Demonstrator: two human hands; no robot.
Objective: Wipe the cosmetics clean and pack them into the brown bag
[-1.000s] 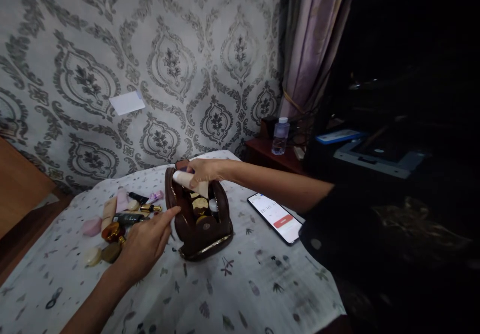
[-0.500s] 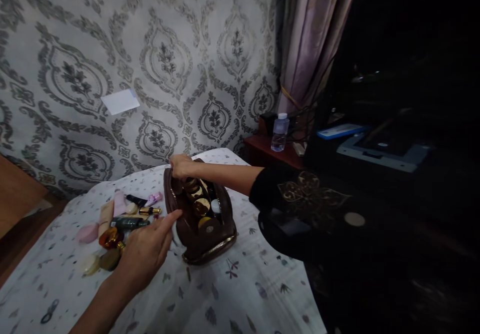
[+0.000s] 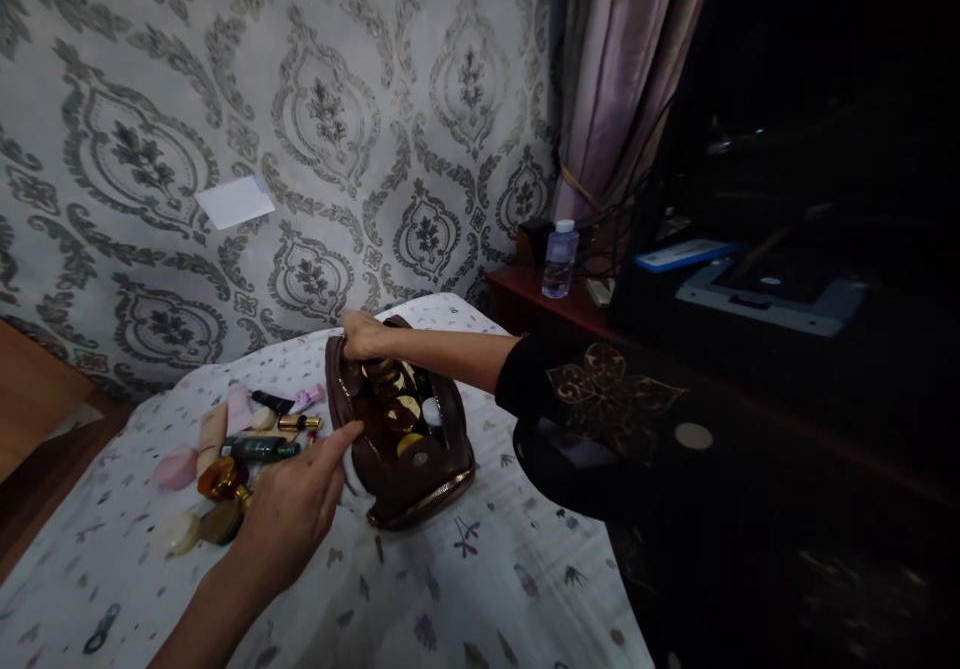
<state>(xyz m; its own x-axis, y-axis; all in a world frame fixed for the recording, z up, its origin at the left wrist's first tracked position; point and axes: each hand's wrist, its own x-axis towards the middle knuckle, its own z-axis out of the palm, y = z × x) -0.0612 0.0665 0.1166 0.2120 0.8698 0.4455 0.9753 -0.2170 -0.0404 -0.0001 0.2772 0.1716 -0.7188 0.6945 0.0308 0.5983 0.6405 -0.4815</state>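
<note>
A dark brown cosmetic bag (image 3: 420, 494) with a gold zipper lies unzipped on the bed, its mouth spread wide. Inside are gold-capped containers (image 3: 403, 412), a white-capped one (image 3: 431, 411) and a yellow round item (image 3: 409, 443). My right hand (image 3: 363, 335) reaches across and is closed on the bag's far left corner, fingertips partly hidden. My left hand (image 3: 296, 499) grips the near left rim, one digit lying over the edge and the others on the outer side. Left of the bag lie loose cosmetics, among them a dark green bottle (image 3: 255, 448) and an amber bottle (image 3: 219, 479).
More cosmetics, such as a pink tube (image 3: 238, 407) and a pink round item (image 3: 175, 469), rest on the patterned sheet (image 3: 480, 609). A water bottle (image 3: 559, 259) stands on a red-brown nightstand (image 3: 517, 289). The patterned wall (image 3: 337, 119) rises behind the bed.
The view has shifted very slightly. Both hands keep their places on the bag, and the loose cosmetics have not moved.
</note>
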